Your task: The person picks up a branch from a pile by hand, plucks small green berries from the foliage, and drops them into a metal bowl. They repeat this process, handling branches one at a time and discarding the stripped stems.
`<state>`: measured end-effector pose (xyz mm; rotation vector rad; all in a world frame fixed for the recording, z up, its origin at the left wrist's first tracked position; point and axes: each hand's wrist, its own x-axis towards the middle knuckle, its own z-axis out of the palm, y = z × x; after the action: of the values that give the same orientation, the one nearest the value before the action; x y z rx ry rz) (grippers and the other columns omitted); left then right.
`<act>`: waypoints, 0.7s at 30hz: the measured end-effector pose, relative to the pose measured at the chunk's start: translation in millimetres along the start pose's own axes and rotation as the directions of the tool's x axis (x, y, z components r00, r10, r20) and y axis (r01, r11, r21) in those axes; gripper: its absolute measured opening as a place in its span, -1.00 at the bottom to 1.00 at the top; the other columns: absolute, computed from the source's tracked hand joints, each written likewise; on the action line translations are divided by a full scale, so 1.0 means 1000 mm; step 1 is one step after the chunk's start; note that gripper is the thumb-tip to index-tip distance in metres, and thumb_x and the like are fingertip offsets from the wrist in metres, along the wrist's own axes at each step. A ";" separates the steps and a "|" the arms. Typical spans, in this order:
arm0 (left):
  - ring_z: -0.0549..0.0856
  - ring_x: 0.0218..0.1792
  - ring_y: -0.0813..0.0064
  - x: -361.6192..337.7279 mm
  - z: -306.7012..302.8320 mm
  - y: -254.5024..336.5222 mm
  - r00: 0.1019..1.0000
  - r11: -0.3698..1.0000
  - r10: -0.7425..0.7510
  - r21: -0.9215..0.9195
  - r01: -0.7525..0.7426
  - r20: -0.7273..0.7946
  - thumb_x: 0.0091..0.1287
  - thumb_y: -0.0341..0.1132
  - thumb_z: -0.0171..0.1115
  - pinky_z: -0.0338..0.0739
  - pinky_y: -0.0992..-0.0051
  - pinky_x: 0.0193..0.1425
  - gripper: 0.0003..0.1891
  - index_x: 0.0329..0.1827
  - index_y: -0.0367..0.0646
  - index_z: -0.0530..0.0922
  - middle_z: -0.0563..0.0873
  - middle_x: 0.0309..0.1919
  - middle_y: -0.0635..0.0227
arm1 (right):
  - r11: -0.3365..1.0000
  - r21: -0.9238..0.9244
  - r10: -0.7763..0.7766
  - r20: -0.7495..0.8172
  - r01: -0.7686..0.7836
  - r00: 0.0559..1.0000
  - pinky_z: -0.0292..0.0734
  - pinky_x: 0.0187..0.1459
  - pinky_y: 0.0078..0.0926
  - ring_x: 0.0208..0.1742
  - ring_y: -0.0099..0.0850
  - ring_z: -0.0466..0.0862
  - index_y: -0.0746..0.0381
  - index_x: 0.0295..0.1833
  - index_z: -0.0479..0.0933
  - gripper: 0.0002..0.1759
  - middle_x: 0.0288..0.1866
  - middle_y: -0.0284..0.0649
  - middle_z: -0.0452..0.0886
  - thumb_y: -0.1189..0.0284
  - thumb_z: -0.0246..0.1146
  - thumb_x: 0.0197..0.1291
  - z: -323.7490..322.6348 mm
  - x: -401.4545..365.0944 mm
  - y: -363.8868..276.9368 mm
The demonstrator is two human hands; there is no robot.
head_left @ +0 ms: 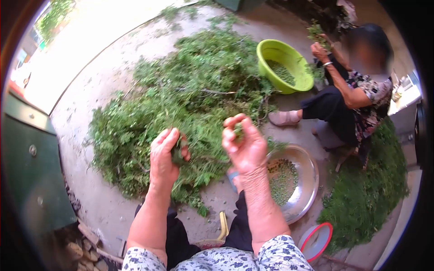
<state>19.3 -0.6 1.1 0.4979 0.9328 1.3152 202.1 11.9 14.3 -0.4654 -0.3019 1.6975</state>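
Observation:
My left hand [166, 153] is raised over the near edge of a big heap of green leafy branches [194, 81], its fingers closed round a leafy sprig. To the right, palm turned up, my right hand [244, 144] has its fingers curled round a small bit of greenery [238, 131]. Just right of that wrist, a metal basin [308, 180] stands on the ground with small green pods or berries [282, 180] in it. My right forearm hides the basin's left side.
A seated person [352, 90] at the right holds a sprig near a lime-green basin [298, 67] of green pieces. A second green pile [370, 194] lies lower right, beside a red-rimmed round object [327, 235]. A dark green metal box [34, 167] stands left, firewood [83, 253] below it.

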 end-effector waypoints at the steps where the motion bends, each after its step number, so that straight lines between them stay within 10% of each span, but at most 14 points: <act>1: 0.42 -0.61 0.55 -0.001 -0.002 0.002 1.000 0.998 -0.013 -0.064 0.012 -0.015 0.33 -0.25 0.14 0.35 0.50 -0.55 -0.81 -0.33 -0.20 0.46 0.48 -0.56 0.38 | 0.999 0.033 -0.012 -0.024 0.013 1.000 0.39 -0.65 -0.70 -0.51 -0.50 0.56 0.24 -0.21 0.52 -0.73 -0.36 -0.19 0.58 0.22 0.17 0.26 0.003 -0.002 -0.003; 12: 0.38 -0.60 0.57 0.005 -0.009 0.011 1.000 0.981 0.011 -0.193 -0.014 -0.019 0.35 -0.21 0.10 0.33 0.52 -0.54 -0.78 -0.32 -0.19 0.44 0.42 -0.56 0.41 | 0.993 0.079 0.078 0.124 -0.088 0.989 0.27 -0.61 -0.64 -0.56 -0.52 0.45 0.28 -0.19 0.55 -0.70 -0.42 -0.25 0.51 0.23 0.25 0.19 -0.011 0.000 -0.006; 21: 0.38 -0.63 0.56 0.003 -0.014 0.024 0.986 0.980 0.162 -0.112 -0.164 -0.035 0.35 -0.20 0.10 0.33 0.52 -0.58 -0.77 -0.38 -0.16 0.42 0.42 -0.58 0.40 | 0.857 -0.511 -0.214 -0.235 0.066 0.948 0.16 -0.68 -0.75 -0.64 -0.65 0.37 0.29 -0.17 0.52 -0.77 -0.51 -0.40 0.44 0.34 0.26 0.20 -0.010 -0.006 -0.020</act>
<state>-6.0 5.0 11.3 0.4777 0.8458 1.5174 225.0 9.0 15.2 -1.0378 -0.5548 1.3724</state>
